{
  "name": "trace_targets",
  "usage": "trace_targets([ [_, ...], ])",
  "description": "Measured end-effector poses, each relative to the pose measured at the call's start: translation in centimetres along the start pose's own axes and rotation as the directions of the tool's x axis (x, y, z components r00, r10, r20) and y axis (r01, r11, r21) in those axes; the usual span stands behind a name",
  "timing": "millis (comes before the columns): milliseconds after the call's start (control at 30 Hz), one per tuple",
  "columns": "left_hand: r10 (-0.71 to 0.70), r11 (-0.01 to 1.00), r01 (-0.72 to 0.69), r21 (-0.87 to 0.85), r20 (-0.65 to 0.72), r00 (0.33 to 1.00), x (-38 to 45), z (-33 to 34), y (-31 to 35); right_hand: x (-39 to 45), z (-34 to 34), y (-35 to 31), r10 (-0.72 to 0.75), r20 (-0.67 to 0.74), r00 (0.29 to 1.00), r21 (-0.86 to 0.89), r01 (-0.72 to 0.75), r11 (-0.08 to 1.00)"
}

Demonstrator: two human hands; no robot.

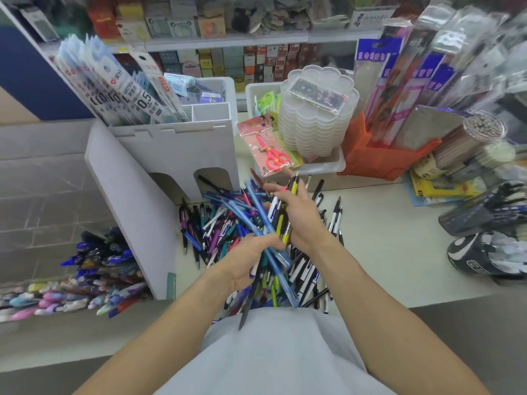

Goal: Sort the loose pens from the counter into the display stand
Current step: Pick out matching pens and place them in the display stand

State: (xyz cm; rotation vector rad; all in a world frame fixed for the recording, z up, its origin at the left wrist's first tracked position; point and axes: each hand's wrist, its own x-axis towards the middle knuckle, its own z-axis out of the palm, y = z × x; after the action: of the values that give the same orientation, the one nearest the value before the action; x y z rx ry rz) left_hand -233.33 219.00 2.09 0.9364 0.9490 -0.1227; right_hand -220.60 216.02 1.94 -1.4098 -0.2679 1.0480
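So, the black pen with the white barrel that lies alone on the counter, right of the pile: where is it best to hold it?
Pinch the white-barrelled pen at mid-barrel, coming from above and from its right side. It lies flat and nearly lengthwise away from you, bare counter lies on its right, while the pen pile crowds its left.

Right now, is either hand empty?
No: the left hand grips a bundle of blue pens, and the right hand holds several pens, one of them yellow.

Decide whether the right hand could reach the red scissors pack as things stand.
Probably not yet: the right hand is near the scissors pack, with nothing between them, but its fingers already grip pens.
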Motion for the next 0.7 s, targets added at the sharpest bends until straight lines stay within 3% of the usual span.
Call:
trace_targets([
  [133, 0.014, 0.997, -0.007, -0.076, 0.097, 0.995, 0.1, -0.5, -1.6, -0.9, -0.3, 1.6, 0.006, 0.012, 1.0, -0.075, -0.005, 0.997],
  [333, 0.093, 0.994, -0.093, -0.05, 0.001, 0.996, 0.2, 0.0, -1.9, -1.1, -1.5, 2.3, -0.048, 0.099, 0.994, -0.318, 0.078, 0.945],
  [533, 0.15, 0.989, -0.15, 0.001, 0.031, 0.988, -0.1, -0.5, -1.9, -0.5, -2.4, 2.7, 0.004, 0.086, 0.996, -0.156, 0.01, 0.988],
  [633, 0.121, 0.992, -0.117, -0.043, 0.086, 0.989, -0.1, -0.9, -2.0, -0.9, -2.7, 3.1, 0.007, 0.17, 0.985, -0.057, 0.003, 0.998],
  [700, 0.112, 0.993, -0.107, -0.057, 0.098, 0.989, 0.0, -0.9, -2.2, -1.2, -2.4, 3.6, 0.014, 0.219, 0.976, -0.101, 0.008, 0.995],
])
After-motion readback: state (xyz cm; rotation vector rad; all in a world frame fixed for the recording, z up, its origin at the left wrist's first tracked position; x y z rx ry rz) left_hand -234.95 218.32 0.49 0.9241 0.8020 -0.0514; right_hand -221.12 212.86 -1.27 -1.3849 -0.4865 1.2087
